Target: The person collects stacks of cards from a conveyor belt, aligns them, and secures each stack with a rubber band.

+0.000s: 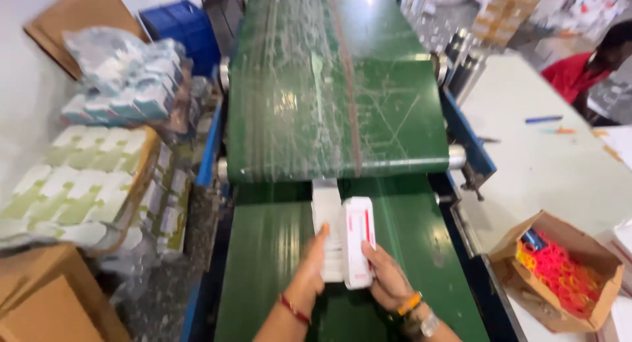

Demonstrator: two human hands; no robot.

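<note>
While green belt (276, 250) runs beneath, both hands (349, 269) grip white red-striped cartons (359, 240).

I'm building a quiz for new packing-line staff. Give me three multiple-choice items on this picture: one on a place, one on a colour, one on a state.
1. Where do the white cartons lie?
A. on the green belt
B. on the white table
C. in the blue crate

2. What colour is the belt?
A. red
B. green
C. grey

3. How do the hands stand?
A. both on the cartons
B. both empty
C. one on the open cardboard box

Answers: 1 A, the cartons rest on the belt. 2 B, its surface is green. 3 A, left hand and right hand flank them.
</note>
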